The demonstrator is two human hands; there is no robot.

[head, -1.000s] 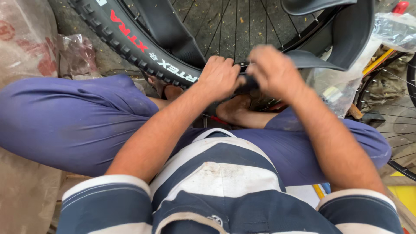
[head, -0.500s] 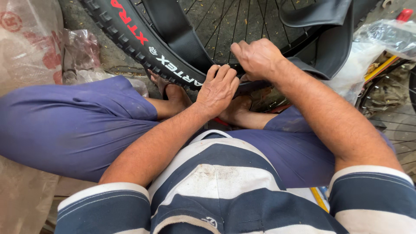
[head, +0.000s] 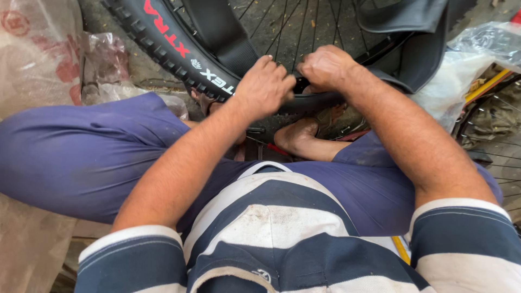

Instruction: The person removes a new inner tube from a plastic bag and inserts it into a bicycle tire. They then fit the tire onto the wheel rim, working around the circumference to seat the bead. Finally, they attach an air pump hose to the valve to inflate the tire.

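A bicycle wheel with a knobby black tyre [head: 163, 40] carrying red and white lettering lies across my lap, its spokes [head: 293, 27] showing beyond. A loose black inner tube [head: 217, 32] hangs inside the rim. My left hand [head: 263, 87] grips the tyre's near edge, fingers curled over it. My right hand [head: 325, 68] is closed on the same edge just to the right, knuckles up. The two hands are almost touching. I sit cross-legged in blue trousers, bare feet [head: 301, 135] under the wheel.
Clear plastic bags [head: 38, 59] lie at the left. A plastic wrap [head: 477, 49] and a yellow-framed bicycle part [head: 485, 87] sit at the right, with another spoked wheel [head: 499, 146] by my right knee. Small tools lie on the ground near my feet.
My right hand has moved left along the tyre edge, closer to my left hand. The wheel has shifted slightly in view.
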